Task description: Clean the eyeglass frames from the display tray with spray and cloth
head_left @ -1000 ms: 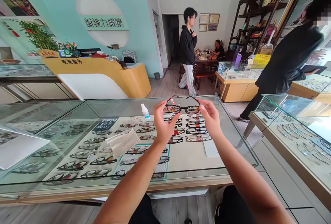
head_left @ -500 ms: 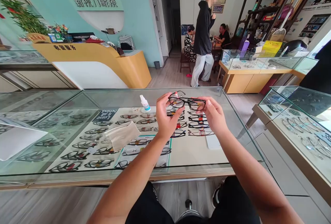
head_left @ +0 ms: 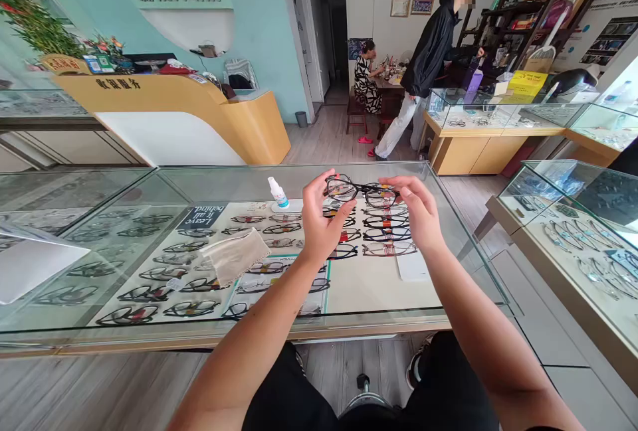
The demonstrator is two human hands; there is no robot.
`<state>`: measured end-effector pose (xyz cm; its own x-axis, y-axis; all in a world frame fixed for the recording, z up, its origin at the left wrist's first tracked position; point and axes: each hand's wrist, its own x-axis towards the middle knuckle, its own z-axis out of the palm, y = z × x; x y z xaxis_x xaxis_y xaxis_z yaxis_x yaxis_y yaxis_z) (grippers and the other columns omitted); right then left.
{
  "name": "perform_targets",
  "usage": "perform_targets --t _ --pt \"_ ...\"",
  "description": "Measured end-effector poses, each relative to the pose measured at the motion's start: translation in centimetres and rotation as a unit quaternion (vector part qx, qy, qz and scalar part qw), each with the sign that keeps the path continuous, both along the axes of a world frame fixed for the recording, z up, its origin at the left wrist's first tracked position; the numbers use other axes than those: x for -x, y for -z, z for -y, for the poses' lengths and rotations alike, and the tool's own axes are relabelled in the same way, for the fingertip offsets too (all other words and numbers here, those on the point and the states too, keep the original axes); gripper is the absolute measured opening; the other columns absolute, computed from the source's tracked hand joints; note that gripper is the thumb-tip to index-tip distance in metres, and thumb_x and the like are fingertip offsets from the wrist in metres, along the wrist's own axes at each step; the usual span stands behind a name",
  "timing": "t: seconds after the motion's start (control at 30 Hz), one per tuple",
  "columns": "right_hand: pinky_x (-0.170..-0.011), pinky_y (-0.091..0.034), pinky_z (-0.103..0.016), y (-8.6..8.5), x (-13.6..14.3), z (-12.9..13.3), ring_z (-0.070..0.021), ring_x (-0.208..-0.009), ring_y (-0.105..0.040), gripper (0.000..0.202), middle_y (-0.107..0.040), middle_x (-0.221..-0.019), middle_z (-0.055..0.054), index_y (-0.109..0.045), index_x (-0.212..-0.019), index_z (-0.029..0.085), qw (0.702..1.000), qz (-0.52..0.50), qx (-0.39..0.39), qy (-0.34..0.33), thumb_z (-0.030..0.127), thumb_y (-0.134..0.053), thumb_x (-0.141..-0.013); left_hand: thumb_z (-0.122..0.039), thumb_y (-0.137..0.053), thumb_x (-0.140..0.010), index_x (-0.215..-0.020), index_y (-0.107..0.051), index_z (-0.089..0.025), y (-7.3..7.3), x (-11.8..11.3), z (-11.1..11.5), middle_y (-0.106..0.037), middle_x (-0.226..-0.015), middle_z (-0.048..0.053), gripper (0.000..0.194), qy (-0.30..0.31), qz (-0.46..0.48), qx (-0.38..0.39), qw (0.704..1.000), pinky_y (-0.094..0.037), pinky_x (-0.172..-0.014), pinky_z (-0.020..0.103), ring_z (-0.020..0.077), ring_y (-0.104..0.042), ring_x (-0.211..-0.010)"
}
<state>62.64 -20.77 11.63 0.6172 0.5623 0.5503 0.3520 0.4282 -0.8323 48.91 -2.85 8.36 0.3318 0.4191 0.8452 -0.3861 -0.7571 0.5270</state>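
Observation:
Black-framed glasses (head_left: 363, 190) are held up above the glass counter, between my two hands. My left hand (head_left: 321, 218) grips their left end, thumb and fingers closed on the rim. At the right end, my right hand (head_left: 417, 208) pinches the frame with its fingertips. Below, rows of glasses (head_left: 386, 235) lie inside the display case, partly hidden by my hands. On the glass top to the left stand a small white spray bottle (head_left: 279, 194) and a beige cloth (head_left: 236, 256).
The glass display counter (head_left: 389, 325) spans the front. White paper or a box (head_left: 37, 265) is at the left. Another display case (head_left: 573, 232) stands at the right. A person in black (head_left: 428, 52) leans by a far case; another sits at a table.
The glasses have turned slightly, the right end lower, still in both hands. The standing person has moved right and leans over the far case. The view has shifted a little.

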Motion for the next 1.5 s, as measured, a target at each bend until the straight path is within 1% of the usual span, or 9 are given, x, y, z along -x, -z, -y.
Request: perform_targets --t 0.1,0.2,0.43,0.73,0.93,1.07,1.2,1.33,1.5 --pt "-0.117 -0.052 -0.052 -0.7 -0.2 0.7 -0.0314 -0.134 -0.072 0.021 -0.083 -0.14 -0.005 -0.082 -0.121 0.033 0.985 0.157 0.008 0.071 0.048 -0.075 -0.108 -0.05 -0.084 -0.104 -0.167 -0.051 -0.032 -0.5 0.5 -0.1 -0.065 -0.167 0.017 0.073 -0.03 -0.02 -0.091 0.995 -0.061 -0.125 0.052 0.0342 -0.065 -0.157" --pt "-0.115 -0.05 -0.054 -0.8 0.0 0.7 -0.0321 -0.129 -0.073 0.013 -0.084 -0.137 -0.006 -0.084 -0.114 0.032 0.963 0.254 0.041 0.083 0.04 -0.075 -0.109 -0.045 -0.084 -0.105 -0.169 -0.05 -0.035 -1.0 0.9 0.1 -0.066 -0.167 0.016 0.074 -0.045 -0.032 -0.18 0.982 -0.057 -0.13 0.056 0.0348 -0.063 -0.16" --pt "-0.111 -0.049 -0.056 -0.4 -0.1 0.4 -0.032 -0.12 -0.072 0.015 -0.085 -0.13 -0.008 -0.083 -0.099 0.029 0.955 0.272 0.084 0.082 0.037 -0.076 -0.109 -0.033 -0.086 -0.104 -0.168 -0.051 -0.035 -1.3 1.1 0.7 -0.071 -0.162 0.014 0.073 -0.064 -0.042 -0.214 0.974 -0.061 -0.126 0.055 0.033 -0.069 -0.153" --pt "-0.118 -0.052 -0.052 -0.6 -1.6 0.5 -0.0326 -0.133 -0.073 0.04 -0.083 -0.135 -0.011 -0.085 -0.096 0.027 0.978 0.115 0.14 -0.102 0.066 -0.081 -0.103 -0.036 -0.087 -0.103 -0.16 -0.058 -0.03 -1.2 1.3 1.2 -0.079 -0.149 0.014 0.065 0.12 -0.111 -0.029 0.986 -0.069 -0.118 0.048 0.0294 -0.08 -0.136" --pt "-0.086 -0.056 -0.039 -0.5 -2.0 0.2 -0.0224 -0.089 -0.069 0.047 -0.082 -0.096 -0.005 -0.085 -0.091 0.024 0.971 0.023 0.164 -0.172 0.07 -0.09 -0.091 -0.04 -0.088 -0.102 -0.157 -0.055 -0.03 -1.1 0.9 0.8 -0.076 -0.148 0.016 0.065 0.219 -0.136 0.059 0.964 -0.069 -0.114 0.049 0.03 -0.081 -0.133" --pt "-0.08 -0.055 -0.037 0.3 -1.8 -0.5 -0.0214 -0.084 -0.067 0.053 -0.08 -0.092 -0.004 -0.085 -0.093 0.023 0.983 -0.009 0.142 -0.116 0.075 -0.091 -0.087 -0.046 -0.09 -0.099 -0.157 -0.056 -0.032 -1.2 0.9 1.3 -0.07 -0.155 0.016 0.069 0.116 -0.084 0.043 0.989 -0.066 -0.111 0.044 0.028 -0.076 -0.135" --pt "-0.088 -0.06 -0.041 1.4 -0.8 -1.5 -0.0261 -0.094 -0.075 0.05 -0.085 -0.099 -0.007 -0.085 -0.094 0.024 0.995 -0.003 0.104 -0.001 0.074 -0.088 -0.09 -0.043 -0.08 -0.105 -0.115 -0.079 -0.024 -1.3 1.0 2.5 -0.074 -0.107 0.006 0.022 -0.033 -0.058 0.039 0.997 -0.057 -0.08 0.031 0.017 -0.068 -0.089" --pt "-0.106 -0.063 -0.047 2.3 1.0 -2.4 -0.0296 -0.113 -0.081 0.028 -0.088 -0.115 -0.01 -0.086 -0.098 0.027 0.99 0.088 0.062 0.09 0.053 -0.08 -0.102 -0.052 -0.077 -0.105 -0.095 -0.085 -0.022 -1.3 0.8 3.6 -0.065 -0.075 0.0 0.033 0.036 -0.167 0.107 0.98 -0.043 -0.063 0.03 0.0149 -0.053 -0.066" --pt "-0.107 -0.065 -0.047 3.1 2.1 -2.9 -0.0294 -0.118 -0.083 0.015 -0.088 -0.125 -0.011 -0.087 -0.108 0.028 0.973 0.181 0.043 0.139 0.035 -0.074 -0.106 -0.07 -0.084 -0.092 -0.099 -0.089 -0.021 -1.2 0.5 3.5 -0.075 -0.08 0.003 0.05 0.054 -0.179 0.215 0.959 -0.047 -0.067 0.031 0.0175 -0.059 -0.071"
